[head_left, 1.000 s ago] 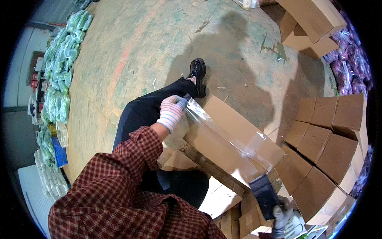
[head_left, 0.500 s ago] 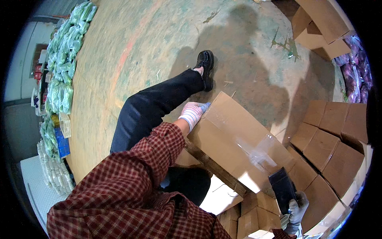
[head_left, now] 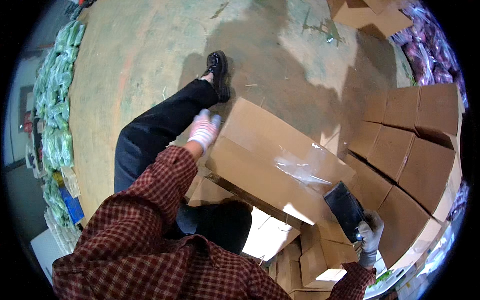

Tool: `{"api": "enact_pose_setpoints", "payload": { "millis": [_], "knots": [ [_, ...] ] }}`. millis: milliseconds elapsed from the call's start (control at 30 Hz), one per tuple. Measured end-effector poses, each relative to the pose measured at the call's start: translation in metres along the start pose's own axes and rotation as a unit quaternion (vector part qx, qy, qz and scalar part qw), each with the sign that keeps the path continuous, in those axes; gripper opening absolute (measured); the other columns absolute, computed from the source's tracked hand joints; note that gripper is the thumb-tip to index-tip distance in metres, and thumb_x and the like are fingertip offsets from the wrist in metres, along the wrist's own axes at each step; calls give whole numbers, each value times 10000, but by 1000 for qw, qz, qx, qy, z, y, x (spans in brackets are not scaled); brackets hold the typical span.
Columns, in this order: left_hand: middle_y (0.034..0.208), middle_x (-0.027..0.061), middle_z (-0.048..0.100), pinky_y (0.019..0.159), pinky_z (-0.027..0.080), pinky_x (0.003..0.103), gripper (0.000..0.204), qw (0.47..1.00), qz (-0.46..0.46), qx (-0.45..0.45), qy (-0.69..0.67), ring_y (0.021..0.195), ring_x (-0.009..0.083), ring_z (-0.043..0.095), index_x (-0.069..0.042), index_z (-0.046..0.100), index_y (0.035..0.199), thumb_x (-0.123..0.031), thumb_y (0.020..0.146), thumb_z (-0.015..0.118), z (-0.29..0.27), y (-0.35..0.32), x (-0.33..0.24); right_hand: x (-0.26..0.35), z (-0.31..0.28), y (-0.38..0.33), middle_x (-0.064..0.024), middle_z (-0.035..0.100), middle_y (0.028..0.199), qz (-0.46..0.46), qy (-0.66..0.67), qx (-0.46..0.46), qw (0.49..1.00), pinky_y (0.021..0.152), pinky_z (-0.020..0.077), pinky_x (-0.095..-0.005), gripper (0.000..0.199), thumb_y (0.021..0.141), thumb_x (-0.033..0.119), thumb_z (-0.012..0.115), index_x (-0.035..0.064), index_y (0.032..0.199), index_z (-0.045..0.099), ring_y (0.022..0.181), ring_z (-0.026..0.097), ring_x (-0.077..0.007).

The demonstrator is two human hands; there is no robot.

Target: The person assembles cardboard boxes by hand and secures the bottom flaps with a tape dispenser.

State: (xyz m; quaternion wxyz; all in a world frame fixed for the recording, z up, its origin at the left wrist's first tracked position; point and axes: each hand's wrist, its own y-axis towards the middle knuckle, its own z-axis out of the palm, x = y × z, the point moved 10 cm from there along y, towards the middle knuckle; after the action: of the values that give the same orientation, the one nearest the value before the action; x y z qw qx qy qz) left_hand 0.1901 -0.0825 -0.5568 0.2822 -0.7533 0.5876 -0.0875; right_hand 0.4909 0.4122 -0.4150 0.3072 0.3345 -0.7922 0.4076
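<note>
Bare concrete floor (head_left: 150, 45) fills the upper part of the view, with a long row of green plastic packages (head_left: 55, 110) along its left side and purple packages (head_left: 430, 55) at the top right. Many closed cardboard boxes (head_left: 415, 150) stand together on the right, and more small boxes (head_left: 320, 255) lie low in the picture. Near the middle, a large cardboard box (head_left: 270, 160) lies tilted, and clear tape (head_left: 305, 167) runs across its top flaps. The person wears a red checked shirt (head_left: 135, 245), black trousers (head_left: 160, 125) and a black shoe (head_left: 218, 70). The gloved left hand (head_left: 204, 130) rests on the upper left corner of the large box, fingers loosely bent and pressing on the cardboard, holding nothing else. The gloved right hand (head_left: 371, 235) is closed around the handle of a dark tape dispenser (head_left: 345, 202), which touches the right end of the box, just where the tape ends.
</note>
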Motion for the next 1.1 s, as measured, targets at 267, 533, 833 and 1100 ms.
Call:
{"api": "enact_pose_setpoints", "payload": {
  "millis": [267,533,833,1100],
  "knots": [
    [1109,127,579,1004,374,486,338,714,690,119,-11,1072,312,528,-106,584,1110,-238,800,572,37,-254,-166,-36,13,-5,-58,602,856,81,116,34,989,713,463,-286,452,619,271,732,-39,929,620,767,559,-145],
    [954,88,631,1028,322,450,239,433,881,48,186,985,256,576,-59,668,919,-213,789,540,190,-364,-179,-14,36,-8,-79,609,918,66,69,43,995,748,465,-303,488,637,297,780,-29,956,607,816,567,-158],
    [1051,88,604,1082,251,453,314,391,871,136,263,1087,251,517,-45,630,1000,-234,786,498,198,-347,-168,-14,25,-5,-124,607,992,25,26,65,997,819,448,-340,682,626,548,772,-29,951,608,932,574,-221],
    [998,100,607,1110,228,487,323,393,886,102,225,1065,277,543,-36,635,960,-227,735,505,173,-343,-174,-94,-32,-73,-49,597,881,88,42,2,995,711,447,-304,614,673,498,763,-26,949,603,793,547,-153]
  ]
}}
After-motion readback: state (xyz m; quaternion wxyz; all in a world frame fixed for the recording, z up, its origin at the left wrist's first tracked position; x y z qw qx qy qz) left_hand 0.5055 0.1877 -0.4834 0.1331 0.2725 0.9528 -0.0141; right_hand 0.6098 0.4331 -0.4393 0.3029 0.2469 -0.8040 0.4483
